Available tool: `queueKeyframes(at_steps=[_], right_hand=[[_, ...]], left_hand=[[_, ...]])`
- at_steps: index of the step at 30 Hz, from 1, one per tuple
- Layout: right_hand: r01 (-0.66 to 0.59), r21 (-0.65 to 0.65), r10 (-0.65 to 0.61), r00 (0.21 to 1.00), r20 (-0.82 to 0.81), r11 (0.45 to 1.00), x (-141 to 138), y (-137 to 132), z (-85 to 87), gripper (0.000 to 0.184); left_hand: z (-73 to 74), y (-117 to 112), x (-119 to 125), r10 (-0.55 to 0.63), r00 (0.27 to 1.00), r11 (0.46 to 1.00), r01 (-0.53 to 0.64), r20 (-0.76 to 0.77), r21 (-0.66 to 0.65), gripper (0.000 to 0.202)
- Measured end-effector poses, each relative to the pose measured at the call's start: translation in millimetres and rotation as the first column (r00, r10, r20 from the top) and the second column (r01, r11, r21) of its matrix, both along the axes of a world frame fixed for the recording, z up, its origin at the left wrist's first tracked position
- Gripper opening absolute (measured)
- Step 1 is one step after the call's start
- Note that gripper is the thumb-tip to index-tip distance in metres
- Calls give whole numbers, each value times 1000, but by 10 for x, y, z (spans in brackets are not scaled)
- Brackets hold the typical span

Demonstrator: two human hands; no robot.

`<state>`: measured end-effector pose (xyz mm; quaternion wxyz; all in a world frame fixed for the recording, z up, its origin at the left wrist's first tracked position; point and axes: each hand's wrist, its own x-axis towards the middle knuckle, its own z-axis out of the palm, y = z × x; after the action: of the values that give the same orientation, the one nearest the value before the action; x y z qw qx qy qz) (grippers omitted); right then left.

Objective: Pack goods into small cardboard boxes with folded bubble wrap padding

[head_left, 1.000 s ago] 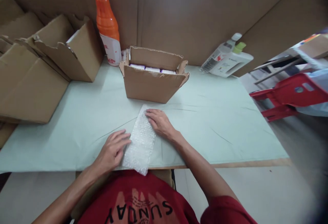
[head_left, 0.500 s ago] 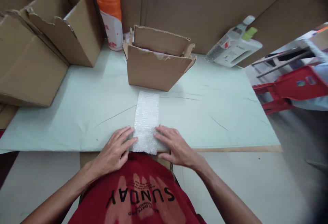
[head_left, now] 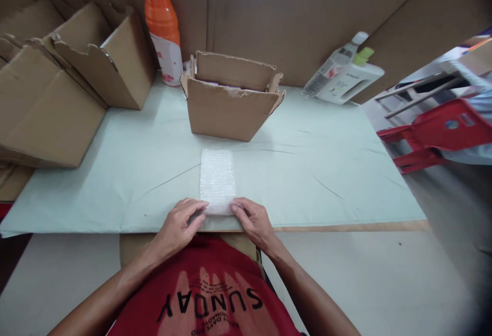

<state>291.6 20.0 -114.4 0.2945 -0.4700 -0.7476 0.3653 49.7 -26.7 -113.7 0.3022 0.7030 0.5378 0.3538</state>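
Note:
A strip of clear bubble wrap [head_left: 217, 177] lies flat on the pale green table cover [head_left: 326, 172], running from the table's near edge towards an open cardboard box [head_left: 230, 108]. My left hand [head_left: 180, 226] pinches the strip's near left corner, fingers curled. My right hand [head_left: 251, 219] pinches the near right corner in the same way. Both hands sit at the table's front edge, just ahead of my red shirt.
Empty open cartons [head_left: 57, 85] are stacked at the left. An orange bottle [head_left: 163, 23] stands behind the box against a cardboard wall. White jugs [head_left: 342, 77] lie at the back right. A red plastic stool [head_left: 438, 133] stands off the table's right side.
The bubble wrap has been straightened and pulled flat. My right hand slid from its far end to the near end; both hands went from lying flat to pinching the near corners.

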Motion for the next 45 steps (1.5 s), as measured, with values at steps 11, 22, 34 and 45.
queueKeyframes(at_steps=[11, 22, 34, 45], right_hand=[[105, 416, -138, 989, 49, 903, -109, -41, 47, 24], [-199, 262, 141, 964, 225, 944, -173, 60, -42, 23], [37, 186, -66, 986, 152, 982, -281, 204, -16, 23], [-176, 313, 63, 938, 340, 933, -256, 125, -2, 32]], left_hand=[[-84, 167, 183, 309, 931, 947, -320, -195, -28, 31], [64, 22, 76, 176, 982, 973, -162, -73, 162, 37], [50, 317, 177, 231, 967, 945, -249, -109, -212, 43], [38, 458, 219, 259, 937, 930, -307, -233, -202, 38]])
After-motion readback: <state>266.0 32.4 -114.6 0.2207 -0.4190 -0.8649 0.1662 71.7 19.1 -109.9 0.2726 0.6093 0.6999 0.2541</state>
